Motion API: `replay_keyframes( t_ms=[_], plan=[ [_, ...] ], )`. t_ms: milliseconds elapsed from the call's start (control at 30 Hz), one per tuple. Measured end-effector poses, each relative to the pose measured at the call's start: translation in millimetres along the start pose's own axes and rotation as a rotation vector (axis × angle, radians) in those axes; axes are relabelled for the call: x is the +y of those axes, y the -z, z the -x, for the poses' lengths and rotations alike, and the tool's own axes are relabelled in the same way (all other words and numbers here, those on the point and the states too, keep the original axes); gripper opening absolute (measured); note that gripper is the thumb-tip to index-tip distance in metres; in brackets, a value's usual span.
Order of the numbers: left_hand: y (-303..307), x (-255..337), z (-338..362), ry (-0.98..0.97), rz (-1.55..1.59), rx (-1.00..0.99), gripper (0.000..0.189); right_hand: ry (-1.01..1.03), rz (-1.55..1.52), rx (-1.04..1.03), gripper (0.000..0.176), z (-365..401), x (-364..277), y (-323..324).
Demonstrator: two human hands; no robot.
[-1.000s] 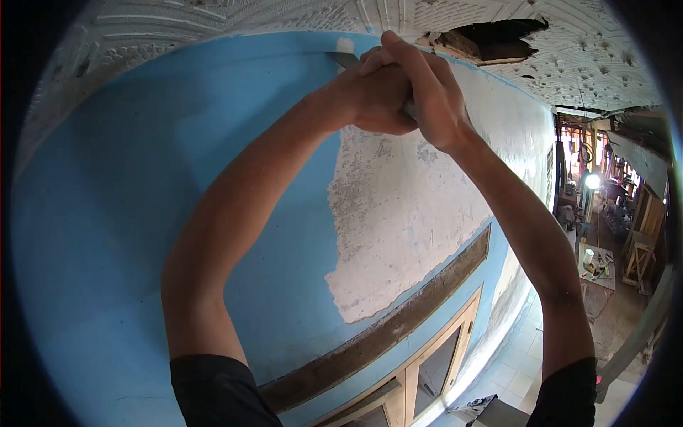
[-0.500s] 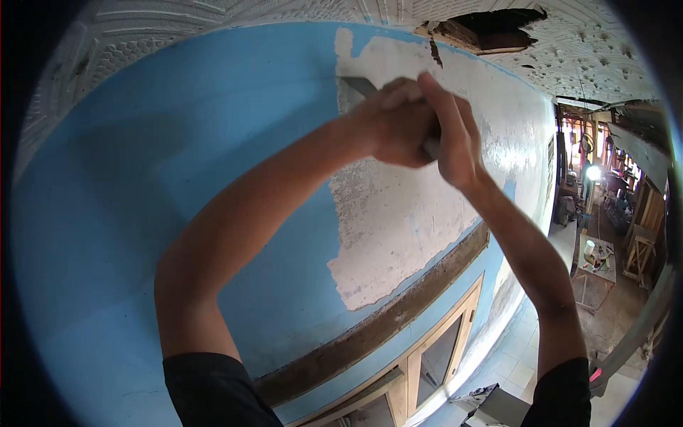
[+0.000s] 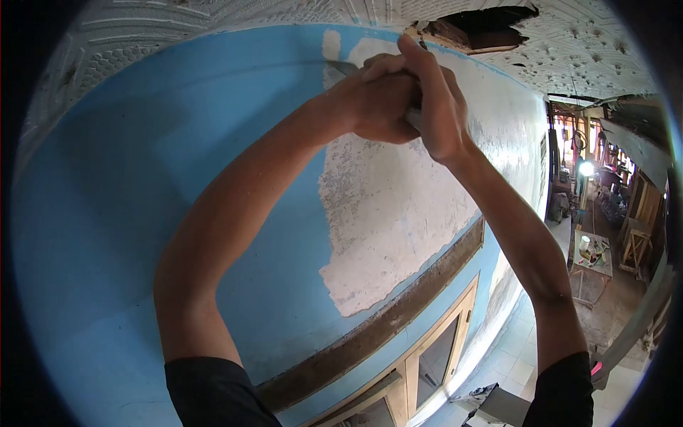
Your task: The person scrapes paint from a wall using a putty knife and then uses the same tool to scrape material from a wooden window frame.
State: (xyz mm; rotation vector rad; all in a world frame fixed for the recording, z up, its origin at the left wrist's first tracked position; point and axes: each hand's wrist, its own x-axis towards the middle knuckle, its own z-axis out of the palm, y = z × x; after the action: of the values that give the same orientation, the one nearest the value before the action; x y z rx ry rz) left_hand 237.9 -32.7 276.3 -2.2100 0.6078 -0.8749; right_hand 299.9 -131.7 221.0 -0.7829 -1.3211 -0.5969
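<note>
Both of my hands are raised together near the top of a blue painted wall (image 3: 142, 185). My left hand (image 3: 380, 107) is closed around a scraper. Its flat metal blade (image 3: 343, 67) sticks out to the left, at the border between blue paint and a bare whitish patch (image 3: 391, 206). My right hand (image 3: 442, 107) wraps over the left hand and the handle's rear end, thumb pointing up. Most of the handle is hidden by the fingers. Whether the blade tip touches the wall is hard to tell.
Above is a textured white ceiling (image 3: 235, 13) with a broken, dark hole (image 3: 491, 28). A brown ledge (image 3: 377, 331) crosses below the patch, over a wooden-framed window (image 3: 434, 356). To the far right stand a small cluttered table (image 3: 590, 260) and a bright lamp (image 3: 586, 169).
Both hands and the scraper have moved up along the paint's edge, closer to the ceiling. The view has shifted slightly. The grip looks the same.
</note>
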Motion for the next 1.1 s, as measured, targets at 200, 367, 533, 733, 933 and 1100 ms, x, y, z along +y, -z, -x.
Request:
replay_keyframes(
  t_ms=[200,367,533,733,933,1100],
  plan=[
    [0.0,1.7,-3.6,-0.010,-0.038,0.089,0.030,-0.040,-0.003,-0.027,0.058,0.1,-16.9,3.1],
    [-1.4,3.3,-8.0,0.048,0.100,0.043,0.031,0.022,-0.020,-0.077,0.057,1.6,-14.8,7.2],
    [4.6,7.9,0.1,-0.012,-0.007,-0.025,0.033,0.042,0.011,-0.068,0.058,5.8,-4.9,1.0],
    [-6.2,0.4,-8.4,-0.009,0.047,0.006,0.031,-0.034,-0.043,-0.071,0.054,-1.0,-9.2,8.5],
    [2.5,4.3,-3.7,0.003,-0.053,-0.022,0.029,0.019,0.050,-0.078,0.054,0.0,-0.3,3.5],
    [-4.9,-2.2,-2.9,-0.038,-0.073,0.018,0.029,-0.006,0.057,-0.046,0.056,0.4,-2.6,1.9]
  ],
)
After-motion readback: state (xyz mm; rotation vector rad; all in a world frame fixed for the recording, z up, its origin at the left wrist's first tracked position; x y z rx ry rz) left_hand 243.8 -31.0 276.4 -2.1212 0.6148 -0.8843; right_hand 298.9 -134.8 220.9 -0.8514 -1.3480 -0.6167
